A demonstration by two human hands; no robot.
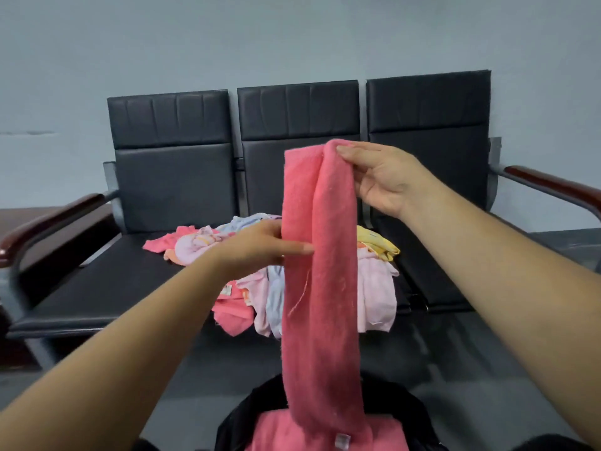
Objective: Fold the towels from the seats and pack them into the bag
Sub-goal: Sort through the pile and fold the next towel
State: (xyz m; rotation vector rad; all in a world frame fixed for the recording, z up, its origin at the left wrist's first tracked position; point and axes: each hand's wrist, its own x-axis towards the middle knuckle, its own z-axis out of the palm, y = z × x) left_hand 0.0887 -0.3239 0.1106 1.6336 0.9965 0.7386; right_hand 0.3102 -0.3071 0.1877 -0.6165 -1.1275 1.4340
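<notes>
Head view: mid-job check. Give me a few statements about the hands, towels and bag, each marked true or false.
1. The right hand pinches the top of the long coral-pink terry towel. True.
2. The pile of pastel towels lies on the right-hand seat. False: it lies mainly on the middle black padded seat.
3. The left hand touches the hanging towel about halfway down. True.
4. The black fabric bag stands on a seat. False: it sits low in front of the person, under the towel's hanging end.
</notes>
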